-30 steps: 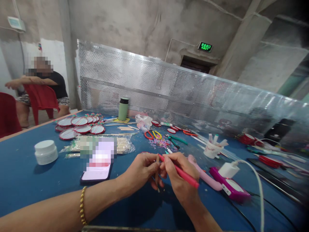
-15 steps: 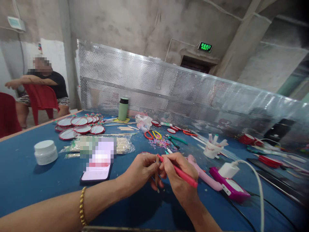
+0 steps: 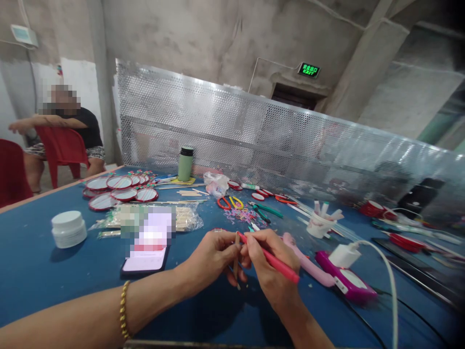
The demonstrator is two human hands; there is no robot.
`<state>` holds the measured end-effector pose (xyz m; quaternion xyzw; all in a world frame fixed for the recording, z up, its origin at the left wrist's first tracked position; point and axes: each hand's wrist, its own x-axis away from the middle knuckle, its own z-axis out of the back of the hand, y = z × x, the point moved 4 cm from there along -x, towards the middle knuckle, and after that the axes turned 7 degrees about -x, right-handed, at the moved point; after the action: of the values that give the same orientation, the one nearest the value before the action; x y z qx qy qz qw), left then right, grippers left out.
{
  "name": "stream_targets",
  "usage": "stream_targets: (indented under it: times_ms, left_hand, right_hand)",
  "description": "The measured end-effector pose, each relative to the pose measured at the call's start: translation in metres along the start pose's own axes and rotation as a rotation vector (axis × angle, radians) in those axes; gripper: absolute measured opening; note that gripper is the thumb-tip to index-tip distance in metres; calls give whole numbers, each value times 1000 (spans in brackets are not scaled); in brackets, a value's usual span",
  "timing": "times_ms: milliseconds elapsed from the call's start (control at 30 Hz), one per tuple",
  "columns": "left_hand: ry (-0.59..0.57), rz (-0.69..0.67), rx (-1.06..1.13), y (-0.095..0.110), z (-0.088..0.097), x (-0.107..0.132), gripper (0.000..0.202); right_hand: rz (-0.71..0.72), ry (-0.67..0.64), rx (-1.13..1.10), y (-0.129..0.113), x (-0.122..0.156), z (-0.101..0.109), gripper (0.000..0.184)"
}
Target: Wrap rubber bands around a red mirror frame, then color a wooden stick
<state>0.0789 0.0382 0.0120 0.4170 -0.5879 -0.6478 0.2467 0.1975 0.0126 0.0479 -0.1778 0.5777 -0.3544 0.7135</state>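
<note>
My left hand (image 3: 214, 254) is closed on a thin wooden stick (image 3: 236, 259), which stands roughly upright between the fingers. In my right hand (image 3: 272, 261) is a red pen (image 3: 281, 265), held in a writing grip with its tip end against the upper part of the stick. The two hands meet over the blue table (image 3: 218, 315). Just behind them lie small coloured bands (image 3: 241, 216) and a white-and-green tube tip (image 3: 254, 226). Part of a red-rimmed round piece (image 3: 218, 230) shows behind my left hand.
Left of my hands are a phone (image 3: 145, 259), packed sticks (image 3: 181, 217), a white jar (image 3: 69, 229) and red-rimmed discs (image 3: 119, 182). To the right are a pink glue gun (image 3: 308, 264), a purple power block (image 3: 348, 286) with a cable, and a paper cup (image 3: 319, 225). A person (image 3: 78, 121) sits far left.
My right hand and the red pen have shifted very slightly to the right. My left hand and the stick have barely moved.
</note>
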Motion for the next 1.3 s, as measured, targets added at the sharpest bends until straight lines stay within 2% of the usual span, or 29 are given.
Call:
stream_targets:
  times_ms: [567,767,1300]
  left_hand:
    - [7,16,-2,-1,0,1,37]
    - [-1,10,3,0,0,1,36]
    - [8,11,1,-2,0,0,38]
  right_hand:
    - [3,-14,9,3,0,-1,18]
    - [16,22,36,1,0,2,17]
    - [10,-9,23,4,0,0,18]
